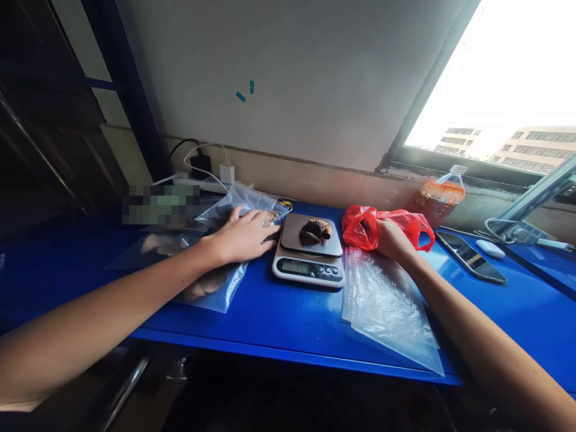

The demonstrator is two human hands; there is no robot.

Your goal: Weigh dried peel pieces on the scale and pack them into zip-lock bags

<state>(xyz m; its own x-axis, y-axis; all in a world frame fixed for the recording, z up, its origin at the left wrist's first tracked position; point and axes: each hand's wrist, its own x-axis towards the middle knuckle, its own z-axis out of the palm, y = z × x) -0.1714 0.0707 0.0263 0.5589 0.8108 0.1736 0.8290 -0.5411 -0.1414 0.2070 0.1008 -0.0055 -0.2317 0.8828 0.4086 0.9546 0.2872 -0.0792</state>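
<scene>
A white digital kitchen scale (308, 273) stands on the blue desk, and several small brown dried pieces (311, 231) lie on its metal plate. To its left, my left hand (249, 235) rests with fingers spread on clear zip bags (211, 287), some holding pale brown pieces. My right hand (390, 237) reaches into a red plastic bag (360, 228) right of the scale. Its fingers are hidden by the red film. Flat clear zip bags (391, 306) lie under and in front of the red bag.
A drink bottle with an orange label (443, 195) stands by the window. On the right lie a phone (471, 257), a white earbud case (490, 248) and a tilted glossy panel (540, 192) with a cable. A white charger (227, 173) is plugged in along the back wall.
</scene>
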